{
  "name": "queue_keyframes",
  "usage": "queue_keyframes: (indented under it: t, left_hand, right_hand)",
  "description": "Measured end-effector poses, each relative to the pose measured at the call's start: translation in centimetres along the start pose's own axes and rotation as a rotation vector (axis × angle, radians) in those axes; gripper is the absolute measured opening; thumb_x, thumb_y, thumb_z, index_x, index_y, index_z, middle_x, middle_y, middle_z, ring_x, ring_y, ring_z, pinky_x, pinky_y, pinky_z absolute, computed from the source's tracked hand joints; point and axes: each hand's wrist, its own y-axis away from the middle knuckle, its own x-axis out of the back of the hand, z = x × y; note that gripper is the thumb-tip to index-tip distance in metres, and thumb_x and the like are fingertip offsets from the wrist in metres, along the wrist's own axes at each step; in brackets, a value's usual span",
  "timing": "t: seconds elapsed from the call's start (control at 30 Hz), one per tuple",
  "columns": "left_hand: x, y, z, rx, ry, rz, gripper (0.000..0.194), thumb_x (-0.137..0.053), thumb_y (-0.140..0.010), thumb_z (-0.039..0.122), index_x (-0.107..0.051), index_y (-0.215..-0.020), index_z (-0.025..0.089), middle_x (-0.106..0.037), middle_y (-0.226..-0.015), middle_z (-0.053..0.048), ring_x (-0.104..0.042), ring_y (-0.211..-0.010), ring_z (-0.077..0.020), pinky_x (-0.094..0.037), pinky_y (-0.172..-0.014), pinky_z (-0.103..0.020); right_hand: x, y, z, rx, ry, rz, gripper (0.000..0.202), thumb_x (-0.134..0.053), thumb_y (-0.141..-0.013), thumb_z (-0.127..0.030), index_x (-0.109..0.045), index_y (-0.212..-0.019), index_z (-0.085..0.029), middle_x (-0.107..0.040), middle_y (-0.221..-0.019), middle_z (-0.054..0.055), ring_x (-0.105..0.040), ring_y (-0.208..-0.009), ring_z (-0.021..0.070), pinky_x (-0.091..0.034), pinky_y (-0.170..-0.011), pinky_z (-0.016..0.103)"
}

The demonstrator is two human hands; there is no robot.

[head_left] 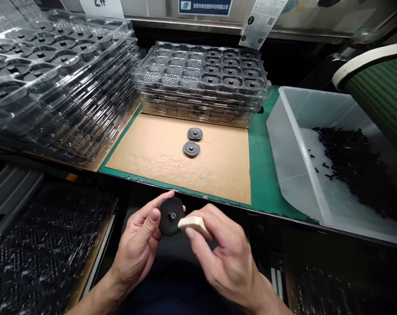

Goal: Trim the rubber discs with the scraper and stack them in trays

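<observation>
My left hand [137, 240] grips a round black part [171, 216] by its edge, its small central stub facing up toward me. In my right hand [220, 249] a pale cream block [195, 224] is pinched between thumb and fingers, its tip at the right edge of the black part. Both hands are just in front of the table's near edge. Two similar black parts lie on the brown cardboard [146, 148], one [195, 134] behind the other [191, 148].
Clear trays [198, 96] are stacked at the back, the top one partly filled with black parts. A taller tray stack [64, 83] stands left. On the right, a translucent bin [293, 153] holds small black pieces, beside a green belt [382, 87].
</observation>
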Motion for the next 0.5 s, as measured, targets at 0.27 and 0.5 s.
queue_keyframes:
  t: [0.27,0.5]
  left_hand:
    - [0.4,0.2,-0.8,0.116,-0.023,-0.138,0.045,-0.076,-0.091,0.047,-0.077,-0.128,0.022,-0.079,-0.119,-0.012,-0.072,-0.117,-0.0295,-0.055,-0.104,-0.036]
    - [1.4,0.0,-0.5,0.054,-0.243,-0.121,0.050,-0.075,-0.091,0.052,-0.076,-0.130,0.022,-0.079,-0.118,-0.014,-0.072,-0.111,-0.0314,-0.053,-0.103,-0.039]
  right_hand:
    - [-0.4,-0.1,0.3,0.159,0.223,0.079,0.017,-0.057,-0.098,-0.011,-0.068,-0.110,-0.016,-0.066,-0.092,0.007,-0.058,-0.082,0.0189,-0.048,-0.075,0.034]
    - [-1.3,0.7,0.4,0.017,0.108,0.079,0.016,-0.052,-0.100,-0.012,-0.067,-0.102,-0.019,-0.061,-0.086,0.005,-0.056,-0.077,0.0174,-0.046,-0.070,0.032]
